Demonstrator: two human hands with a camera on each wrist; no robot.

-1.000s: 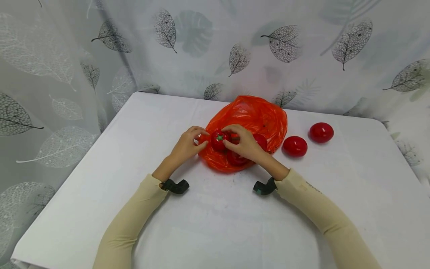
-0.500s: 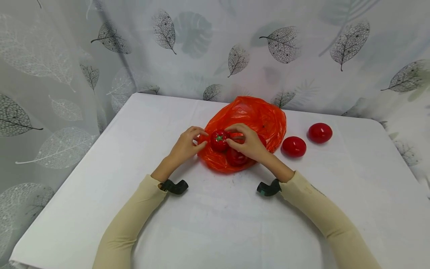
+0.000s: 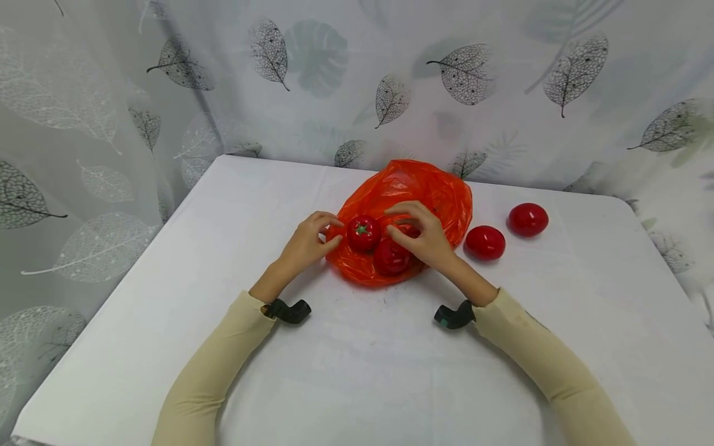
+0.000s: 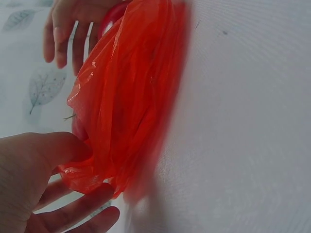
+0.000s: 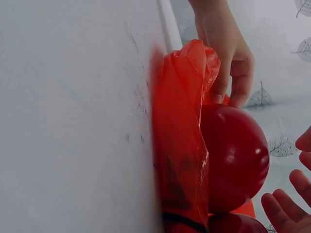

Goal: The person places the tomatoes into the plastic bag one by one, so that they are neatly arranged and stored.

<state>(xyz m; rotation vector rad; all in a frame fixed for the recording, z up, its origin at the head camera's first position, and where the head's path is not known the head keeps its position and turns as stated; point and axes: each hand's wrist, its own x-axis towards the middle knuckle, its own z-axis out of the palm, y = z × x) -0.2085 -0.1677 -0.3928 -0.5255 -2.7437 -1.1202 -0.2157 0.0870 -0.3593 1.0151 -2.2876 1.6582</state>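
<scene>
An orange-red plastic bag [image 3: 418, 179] lies spread with its mouth open in the middle of the table. In it sit a red tomato with a green star-shaped stem end [image 3: 364, 233] and a second glossy red tomato [image 3: 392, 256]. My left hand [image 3: 305, 243] pinches the bag's left edge; in the left wrist view its thumb and fingers [image 4: 85, 204] lie on either side of the film. My right hand [image 3: 425, 234] hovers over the bag's right part, thumb and fingers spread apart with nothing between them. In the right wrist view these fingers [image 5: 291, 201] stand apart from the big tomato [image 5: 235, 158].
Two more red tomatoes [image 3: 485, 242] [image 3: 528, 219] lie on the white table [image 3: 362, 371] right of the bag. A leaf-patterned curtain [image 3: 334, 80] hangs behind the table's far edge. Black wrist cameras [image 3: 289, 311] stick out at both cuffs.
My right hand has let go of the stemmed tomato and drawn back to the right, uncovering the second tomato. The left hand stays at the bag's edge.
</scene>
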